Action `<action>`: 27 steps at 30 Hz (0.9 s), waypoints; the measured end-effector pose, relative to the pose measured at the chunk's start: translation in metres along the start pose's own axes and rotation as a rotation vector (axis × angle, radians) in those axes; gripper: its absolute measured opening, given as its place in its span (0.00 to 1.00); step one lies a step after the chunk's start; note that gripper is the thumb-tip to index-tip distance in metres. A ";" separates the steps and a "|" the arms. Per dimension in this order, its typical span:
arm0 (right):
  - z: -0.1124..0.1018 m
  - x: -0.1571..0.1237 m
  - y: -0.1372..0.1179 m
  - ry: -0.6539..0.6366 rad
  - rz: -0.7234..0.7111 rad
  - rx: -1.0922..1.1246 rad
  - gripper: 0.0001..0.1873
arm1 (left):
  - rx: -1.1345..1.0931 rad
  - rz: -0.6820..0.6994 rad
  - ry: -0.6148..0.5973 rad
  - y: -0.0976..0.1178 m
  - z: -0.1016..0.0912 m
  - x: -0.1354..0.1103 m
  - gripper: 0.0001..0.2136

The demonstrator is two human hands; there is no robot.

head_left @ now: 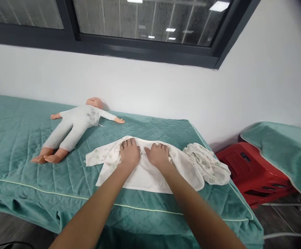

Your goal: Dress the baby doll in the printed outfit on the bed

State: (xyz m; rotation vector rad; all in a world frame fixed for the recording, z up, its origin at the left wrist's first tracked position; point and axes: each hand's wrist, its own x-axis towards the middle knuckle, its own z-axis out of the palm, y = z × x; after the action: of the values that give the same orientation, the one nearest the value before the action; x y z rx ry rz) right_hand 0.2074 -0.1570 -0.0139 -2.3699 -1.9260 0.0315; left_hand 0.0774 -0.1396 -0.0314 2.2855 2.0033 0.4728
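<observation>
text: none readable | labels: none | brands: none | numbers: none | garment (150, 173) print: small motifs, no letters

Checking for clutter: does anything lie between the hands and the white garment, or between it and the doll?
Nothing visible. The left hand and right hand lie flat on the garment; only bare bedcover separates it from the doll.
</observation>
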 end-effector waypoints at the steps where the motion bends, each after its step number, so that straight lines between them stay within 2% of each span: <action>1: 0.004 0.001 0.001 0.045 0.020 0.035 0.34 | -0.005 0.004 0.050 0.001 0.002 -0.003 0.25; 5: 0.018 0.003 0.009 0.348 0.038 0.263 0.35 | -0.017 0.040 0.191 0.003 0.006 -0.006 0.27; 7: 0.020 0.006 0.012 0.400 -0.002 0.326 0.35 | -0.017 0.031 0.206 0.003 0.007 -0.002 0.28; 12: 0.018 0.032 0.015 0.332 -0.019 0.376 0.35 | -0.009 -0.026 0.157 0.007 0.010 0.025 0.29; 17: 0.016 0.082 0.019 0.293 -0.016 0.407 0.35 | -0.016 -0.011 0.100 0.007 0.013 0.075 0.29; 20: 0.022 0.107 0.020 0.278 -0.022 0.410 0.36 | -0.017 -0.011 0.061 0.004 0.022 0.101 0.29; 23: 0.032 0.118 0.020 0.298 -0.027 0.425 0.37 | -0.013 -0.035 0.041 0.000 0.035 0.112 0.30; 27: 0.039 0.117 0.019 0.329 -0.026 0.406 0.35 | -0.005 -0.042 0.080 0.001 0.042 0.115 0.31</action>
State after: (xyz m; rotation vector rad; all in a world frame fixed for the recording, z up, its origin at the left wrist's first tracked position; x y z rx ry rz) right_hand 0.2473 -0.0439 -0.0500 -1.9467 -1.6177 0.0253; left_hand 0.1019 -0.0207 -0.0493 2.2511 2.0794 0.5739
